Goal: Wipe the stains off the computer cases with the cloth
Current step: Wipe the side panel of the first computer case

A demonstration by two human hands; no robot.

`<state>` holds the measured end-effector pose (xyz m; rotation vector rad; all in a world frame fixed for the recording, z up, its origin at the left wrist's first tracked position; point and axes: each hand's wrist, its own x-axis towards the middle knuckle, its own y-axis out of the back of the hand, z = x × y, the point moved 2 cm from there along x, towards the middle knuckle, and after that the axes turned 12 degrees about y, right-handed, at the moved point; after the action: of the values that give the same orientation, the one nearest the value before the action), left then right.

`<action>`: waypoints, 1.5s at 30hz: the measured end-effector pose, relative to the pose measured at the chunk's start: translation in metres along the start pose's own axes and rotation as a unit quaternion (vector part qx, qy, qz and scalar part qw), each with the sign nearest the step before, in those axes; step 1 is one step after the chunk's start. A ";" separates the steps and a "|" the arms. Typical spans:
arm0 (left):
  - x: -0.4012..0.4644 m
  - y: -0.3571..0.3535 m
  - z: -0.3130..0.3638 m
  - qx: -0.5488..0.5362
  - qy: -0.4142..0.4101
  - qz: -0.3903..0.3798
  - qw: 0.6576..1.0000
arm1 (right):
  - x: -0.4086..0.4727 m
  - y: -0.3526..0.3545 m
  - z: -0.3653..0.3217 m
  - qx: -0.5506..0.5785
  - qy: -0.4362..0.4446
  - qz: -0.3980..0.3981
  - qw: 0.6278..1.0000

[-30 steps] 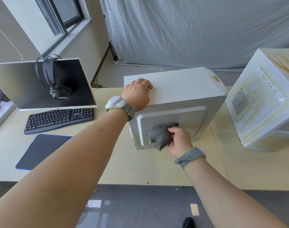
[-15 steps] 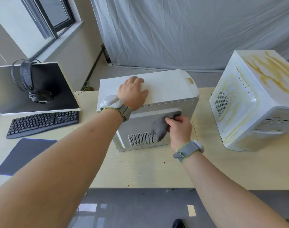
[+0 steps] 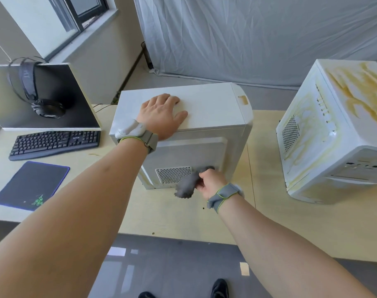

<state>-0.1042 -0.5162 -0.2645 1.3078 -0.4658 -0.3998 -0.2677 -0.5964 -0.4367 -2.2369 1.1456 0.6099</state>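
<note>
At the far left a monitor [image 3: 43, 97] stands on the pale surface [image 3: 183, 220] with headphones [image 3: 36, 91] hung over its top edge. In front of it lies a black keyboard [image 3: 54, 143], and nearer the front edge a dark mouse pad [image 3: 30, 186]; bare surface runs between the pad and the middle case.

The left hand [image 3: 161, 117] lies flat on top of the middle computer case [image 3: 207, 117], palm down, fingers spread, gripping nothing. A band with a white device sits on that wrist.

This case stands near the middle of the surface. Its top looks clean, and its near side panel has a mesh vent [image 3: 172, 175] low down, with faint yellowish marks along the lower left edge.

The right hand [image 3: 211, 182] is clenched around a grey cloth [image 3: 188, 183], pressing it against the lower part of the near side panel just right of the vent. The loose end of the cloth hangs down to the surface. A grey band wraps this wrist.

A strip of bare surface separates the middle case from a second computer case [image 3: 333, 134] at the right, tilted, well apart from the first and streaked with yellow-brown stains on its top and vented side.

Open surface lies in front of both cases up to the near edge.
</note>
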 end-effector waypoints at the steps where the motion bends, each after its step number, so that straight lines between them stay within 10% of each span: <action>1: 0.000 0.001 0.000 0.001 0.000 0.000 1.000 | 0.000 -0.005 0.000 0.013 -0.007 -0.004 1.000; 18: -0.002 0.001 -0.001 0.015 -0.017 -0.003 1.000 | -0.033 -0.018 -0.035 0.166 0.076 -0.008 0.983; 23: -0.002 0.000 0.001 0.019 -0.018 -0.007 1.000 | -0.055 0.023 -0.108 -0.022 0.358 0.102 0.928; 28: -0.003 0.001 0.001 0.021 -0.016 -0.012 1.000 | -0.040 0.034 -0.099 -0.242 0.445 0.102 0.856; 36: -0.004 0.003 0.003 0.024 -0.017 -0.023 0.999 | 0.024 0.060 -0.046 -0.413 0.235 0.065 0.878; 45: 0.007 0.004 0.041 0.008 0.104 -0.024 0.994 | 0.032 0.088 -0.011 -0.115 -0.020 0.092 0.989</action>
<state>-0.1205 -0.5521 -0.2521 1.3617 -0.2639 -0.2956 -0.3221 -0.6651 -0.4715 -2.3128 1.3291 0.8981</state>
